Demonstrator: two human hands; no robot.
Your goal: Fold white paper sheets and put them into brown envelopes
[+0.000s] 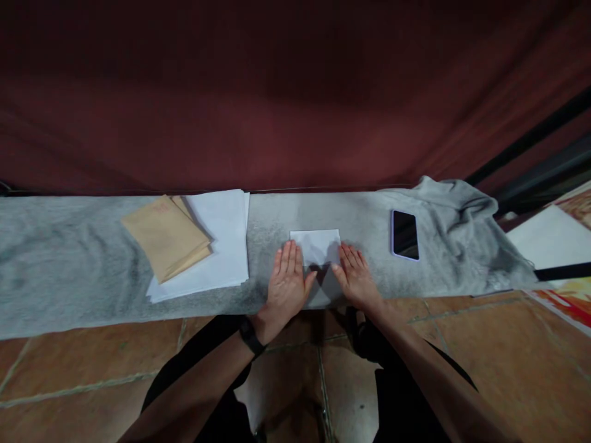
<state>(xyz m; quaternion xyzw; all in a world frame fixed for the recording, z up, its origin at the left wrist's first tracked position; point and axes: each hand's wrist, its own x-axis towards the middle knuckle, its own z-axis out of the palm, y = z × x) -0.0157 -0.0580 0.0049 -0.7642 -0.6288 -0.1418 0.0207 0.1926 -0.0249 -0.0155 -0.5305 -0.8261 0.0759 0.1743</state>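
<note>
A small white rectangle of paper [314, 245], perhaps folded, lies flat on the grey cloth between my hands. My left hand [289, 280] rests palm down at its left edge, fingers stretched forward and thumb out to the side. At the right edge my right hand [355, 277] lies flat in the same way, its fingers extended and thumb pointing inward. Neither hand grips anything. A dark band [252, 337] is round my left wrist.
Left of my hands, brown envelopes [161, 237] lie on a stack of white sheets [228, 246]. A phone [405, 235] lies to the right, beside bunched grey cloth [457, 209]. The narrow cloth-covered surface [69, 264] runs along a dark red curtain [277, 135]. Tiled floor [92, 363] shows below.
</note>
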